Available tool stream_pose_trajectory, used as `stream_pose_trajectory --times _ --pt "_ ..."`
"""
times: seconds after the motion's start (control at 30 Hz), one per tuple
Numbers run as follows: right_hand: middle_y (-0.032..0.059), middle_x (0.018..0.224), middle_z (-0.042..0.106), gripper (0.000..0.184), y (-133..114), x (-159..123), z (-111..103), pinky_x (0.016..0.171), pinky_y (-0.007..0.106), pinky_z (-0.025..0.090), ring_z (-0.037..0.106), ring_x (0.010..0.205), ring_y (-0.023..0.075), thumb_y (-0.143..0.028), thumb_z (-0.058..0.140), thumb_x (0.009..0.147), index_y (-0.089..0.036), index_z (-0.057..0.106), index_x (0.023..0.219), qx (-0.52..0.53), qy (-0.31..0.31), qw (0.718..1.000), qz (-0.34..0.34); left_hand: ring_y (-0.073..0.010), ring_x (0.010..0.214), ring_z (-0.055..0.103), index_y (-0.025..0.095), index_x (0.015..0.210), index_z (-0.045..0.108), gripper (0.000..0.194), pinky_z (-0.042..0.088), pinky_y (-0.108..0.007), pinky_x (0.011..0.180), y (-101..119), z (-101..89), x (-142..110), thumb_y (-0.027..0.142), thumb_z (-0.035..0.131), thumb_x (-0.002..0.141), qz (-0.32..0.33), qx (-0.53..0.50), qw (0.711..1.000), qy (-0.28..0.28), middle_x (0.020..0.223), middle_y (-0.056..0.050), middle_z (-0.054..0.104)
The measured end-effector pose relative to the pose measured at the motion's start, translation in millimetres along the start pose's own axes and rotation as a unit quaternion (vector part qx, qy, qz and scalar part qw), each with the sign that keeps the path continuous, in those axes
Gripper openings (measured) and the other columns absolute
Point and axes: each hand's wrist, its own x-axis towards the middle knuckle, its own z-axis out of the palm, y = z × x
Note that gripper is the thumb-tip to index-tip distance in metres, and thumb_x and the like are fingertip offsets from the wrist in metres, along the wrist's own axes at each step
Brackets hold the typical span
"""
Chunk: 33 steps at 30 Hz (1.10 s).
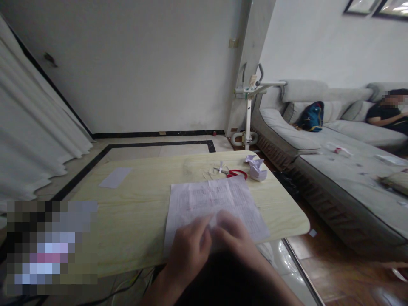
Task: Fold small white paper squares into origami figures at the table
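Observation:
A large creased sheet of printed paper (207, 197) lies on the pale wooden table in front of me. Over its near part, my left hand (190, 243) and my right hand (235, 234) are close together, thumbs and fingers pinched toward each other. Motion blur hides whatever sits between the fingertips. Just beyond the sheet's far edge lie red-handled scissors (236, 173), with a small white scrap by the blades. Crumpled paper (257, 170) rests to the right of the scissors.
The table (134, 221) has a rounded right corner. A smaller paper piece (115, 177) lies at its far left. A grey sofa (344, 178) stands to the right, with a backpack (313, 117) and a seated person (387, 114). White exercise equipment (248, 114) stands behind.

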Motion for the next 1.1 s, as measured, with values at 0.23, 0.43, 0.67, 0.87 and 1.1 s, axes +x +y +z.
stream_pose_trajectory --times 0.23,0.43,0.67,0.87,1.1 --pt "0.0011 0.075 0.061 0.013 -3.5 0.6 -4.3 0.069 0.029 0.044 0.055 0.075 0.019 -0.029 0.056 0.084 -0.021 0.063 0.078 0.031 0.047 0.998 -0.003 -0.0201 0.076 0.073 0.019 0.11 0.063 0.028 0.059 -0.028 0.069 3.3 -2.6 0.1 0.016 0.044 0.09 -0.058 -0.072 0.995 0.028 0.086 -0.007 0.076" --pt "0.0002 0.072 0.059 0.013 -0.5 4.1 -8.4 0.066 0.029 0.042 0.054 0.07 0.017 -0.028 0.063 0.082 -0.019 0.063 0.074 -0.013 0.009 0.999 -0.032 -0.0168 0.057 0.069 0.017 0.108 0.063 0.026 0.058 -0.026 0.055 6.6 -4.5 -0.1 0.021 0.046 0.089 -0.167 -0.193 0.967 0.019 0.069 -0.002 0.073" --pt "-0.001 0.071 0.053 0.006 -0.6 1.6 -6.9 0.061 0.028 0.04 0.05 0.067 0.0156 -0.018 0.064 0.079 -0.019 0.065 0.073 -0.059 0.021 0.994 -0.089 -0.0161 0.069 0.069 0.021 0.109 0.064 0.025 0.057 -0.026 0.064 5.3 -7.0 1.4 0.026 0.049 0.09 -0.24 -0.355 0.903 -0.04 0.084 -0.002 0.072" --pt "-0.0006 0.074 0.053 0.009 -8.7 -4.1 -6.2 0.064 0.027 0.041 0.052 0.07 0.0149 -0.013 0.065 0.08 -0.02 0.071 0.08 -0.106 0.015 0.988 -0.112 -0.0115 0.054 0.063 0.021 0.107 0.063 0.021 0.049 -0.021 0.05 2.8 -6.4 0.8 0.027 0.053 0.09 -0.302 -0.529 0.785 -0.112 0.081 -0.002 0.071" --pt "0.0003 0.079 0.055 0.013 -14.2 -7.9 -9.5 0.065 0.027 0.042 0.054 0.073 0.0147 -0.013 0.066 0.081 -0.02 0.073 0.09 -0.117 -0.005 0.987 -0.113 -0.0128 0.055 0.065 0.021 0.11 0.06 0.022 0.048 -0.021 0.049 -5.8 0.3 -4.7 0.029 0.06 0.09 -0.33 -0.579 0.735 -0.124 0.081 -0.002 0.071"
